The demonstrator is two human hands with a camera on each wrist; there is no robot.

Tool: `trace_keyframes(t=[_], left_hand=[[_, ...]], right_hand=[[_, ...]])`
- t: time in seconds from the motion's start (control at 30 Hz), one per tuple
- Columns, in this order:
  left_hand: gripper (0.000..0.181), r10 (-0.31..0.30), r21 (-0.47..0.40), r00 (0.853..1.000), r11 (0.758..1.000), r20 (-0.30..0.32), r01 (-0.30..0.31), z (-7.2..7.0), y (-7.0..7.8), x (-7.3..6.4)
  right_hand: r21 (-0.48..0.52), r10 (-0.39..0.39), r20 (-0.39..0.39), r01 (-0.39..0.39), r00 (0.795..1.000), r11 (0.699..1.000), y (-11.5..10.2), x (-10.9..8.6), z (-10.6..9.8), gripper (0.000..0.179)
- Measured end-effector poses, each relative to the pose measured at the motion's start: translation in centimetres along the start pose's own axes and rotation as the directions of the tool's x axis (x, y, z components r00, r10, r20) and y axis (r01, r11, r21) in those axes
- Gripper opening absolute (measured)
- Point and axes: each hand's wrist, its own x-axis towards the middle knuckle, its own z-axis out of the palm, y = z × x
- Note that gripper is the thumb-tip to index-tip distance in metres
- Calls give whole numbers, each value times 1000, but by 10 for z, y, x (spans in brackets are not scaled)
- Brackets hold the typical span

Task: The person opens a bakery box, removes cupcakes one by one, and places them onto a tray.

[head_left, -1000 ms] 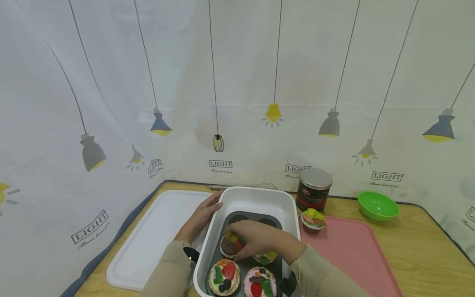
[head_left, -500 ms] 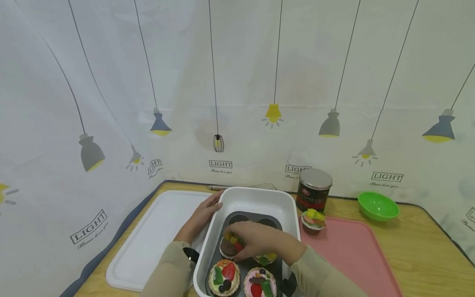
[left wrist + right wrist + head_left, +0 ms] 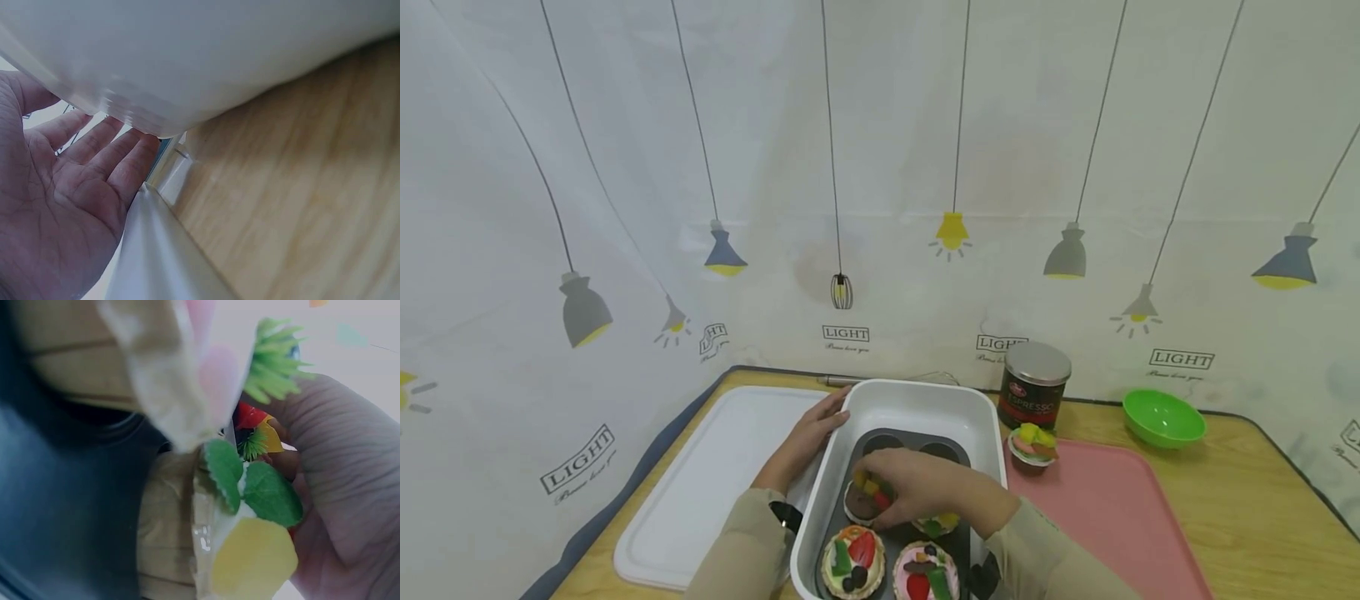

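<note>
My right hand (image 3: 917, 483) reaches down into a white deep pan (image 3: 925, 400) and grips a chocolate-topped cupcake (image 3: 859, 502) with fruit pieces on it. The cupcake sits in the left middle of a dark muffin tin (image 3: 898, 435); my fingers cover part of it. In the right wrist view, a tart with yellow fruit and green leaves (image 3: 253, 556) lies close by that hand. My left hand (image 3: 805, 437) rests along the white pan's left side, fingers extended against its outer wall in the left wrist view.
Two fruit tarts, one cream (image 3: 852, 562) and one pink (image 3: 925, 573), fill the near cups. At right are a pink tray (image 3: 1097, 500), another cupcake (image 3: 1032, 446), an espresso tin (image 3: 1036, 383) and a green bowl (image 3: 1165, 417). A white tray (image 3: 700, 492) lies left; a whisk (image 3: 842, 380) behind.
</note>
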Motion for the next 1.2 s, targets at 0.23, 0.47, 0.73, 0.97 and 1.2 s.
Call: trace_keyframes(t=[0.23,0.47,0.73,0.97,1.2], left_hand=[[56,-6,-16,1000,1000,11,6,-1,0,1],[55,10,-53,999,999,35,-8,-2,1,3],[55,-13,-45,1000,999,16,14,0,-1,2],[55,-9,-33,1000,999,18,9,1,0,1],[55,-4,-49,1000,999,13,5,1,0,1]], right_hand=[[-21,-31,-35,30,999,999,2,0,0,59],[-23,-94,-132,91,987,996,3,0,-5,60],[29,-79,-162,85,984,996,2,-4,-9,64],[34,-71,-152,77,986,996,2,-7,-10,64],[103,-16,-181,35,983,994,2,-18,-19,58]])
